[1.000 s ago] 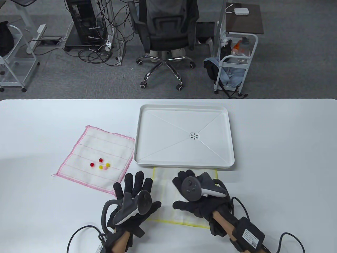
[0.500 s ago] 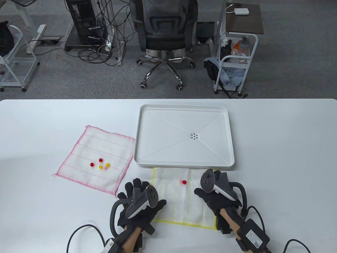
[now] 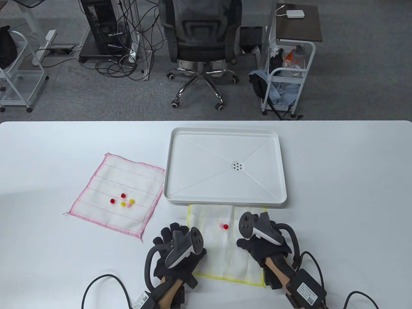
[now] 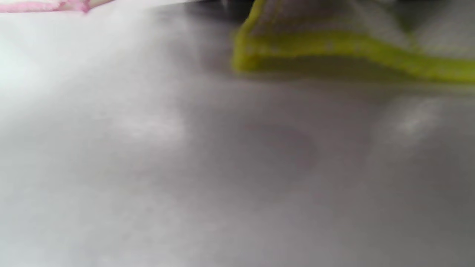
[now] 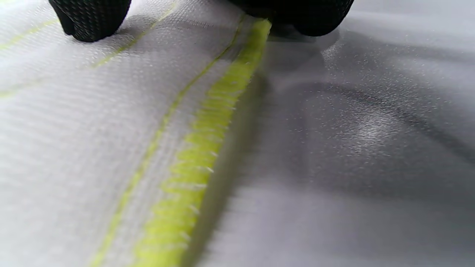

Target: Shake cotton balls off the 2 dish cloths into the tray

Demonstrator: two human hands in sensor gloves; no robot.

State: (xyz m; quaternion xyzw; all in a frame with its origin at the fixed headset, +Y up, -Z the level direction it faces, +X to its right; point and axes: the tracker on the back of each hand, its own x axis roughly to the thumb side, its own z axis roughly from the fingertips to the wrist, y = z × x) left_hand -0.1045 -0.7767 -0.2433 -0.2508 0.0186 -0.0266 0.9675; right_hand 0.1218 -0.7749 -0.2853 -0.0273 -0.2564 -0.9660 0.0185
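A yellow-edged dish cloth [image 3: 225,254] lies near the front edge, just below the white tray [image 3: 225,201]. A red and a pink cotton ball [image 3: 224,226] sit on it. My left hand [image 3: 182,246] grips its left edge, which is lifted slightly off the table in the left wrist view [image 4: 334,44]. My right hand [image 3: 256,246] pinches the right edge, with gloved fingertips [image 5: 91,22] on the yellow hem [image 5: 207,133]. A pink-edged dish cloth [image 3: 106,180] lies flat at left with several cotton balls [image 3: 123,201].
The tray's floor holds nothing but a round drain [image 3: 237,165]. The white table [image 3: 338,180] extends right of the tray. Glove cables [image 3: 103,283] trail off the front edge. An office chair [image 3: 201,48] and carts stand on the floor beyond the table.
Both hands moved apart from over the yellow-edged cloth to its left and right edges and closed on them. The cloth slid slightly toward me, and its two balls came into view.
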